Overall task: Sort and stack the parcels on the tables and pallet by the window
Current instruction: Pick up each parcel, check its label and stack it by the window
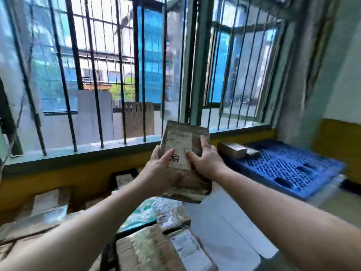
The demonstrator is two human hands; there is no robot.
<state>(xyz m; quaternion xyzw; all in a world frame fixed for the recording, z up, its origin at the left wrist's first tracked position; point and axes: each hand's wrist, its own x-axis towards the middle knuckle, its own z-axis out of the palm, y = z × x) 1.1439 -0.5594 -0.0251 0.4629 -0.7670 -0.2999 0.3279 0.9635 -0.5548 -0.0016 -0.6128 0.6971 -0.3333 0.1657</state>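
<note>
Both hands up on the flat brown parcel (185, 153): left hand (158, 173) grips its edge, right hand (207, 163) clasps the other, fingers spread across the label. Looks light, stiff, tape-slick; side edges seem safest.

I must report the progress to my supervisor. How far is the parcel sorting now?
Early stage, it seems. Done: two small parcels lie on the blue pallet. In hand: the left hand and right hand hold up one brown labelled parcel. Left: many parcels lie unsorted on the tables below.
</note>
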